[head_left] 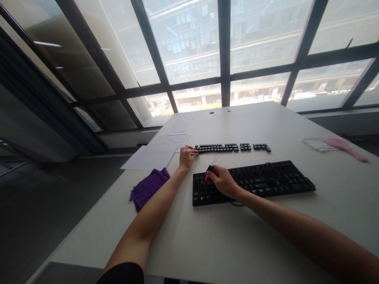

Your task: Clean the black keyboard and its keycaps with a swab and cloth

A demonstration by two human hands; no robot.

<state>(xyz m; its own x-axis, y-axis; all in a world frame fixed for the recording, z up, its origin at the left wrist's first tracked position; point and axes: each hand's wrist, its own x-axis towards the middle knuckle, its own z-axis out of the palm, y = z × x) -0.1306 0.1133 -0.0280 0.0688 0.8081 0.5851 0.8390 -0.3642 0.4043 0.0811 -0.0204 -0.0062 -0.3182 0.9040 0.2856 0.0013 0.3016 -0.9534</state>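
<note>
My right hand (222, 180) is closed around a keycap puller (209, 169) with a black handle. Its thin wire prongs point up and away from the keyboard. Below that hand lies a black keyboard (284, 177), many of its keys gone from the upper rows while others stay along the bottom and right. Beyond it, loose black keycaps (217, 148) are laid out in rows and groups on the table. At their left end, my left hand (187, 157) has its fingers bent and pinched on a keycap, partly hidden by the fingertips.
A purple cloth (151, 187) lies left of my left forearm. Printed papers (152, 157) spread along the left edge of the white table (189, 244). On the right rest a pink brush-like item (346, 148) and a pale packet (316, 144). Large windows stand behind.
</note>
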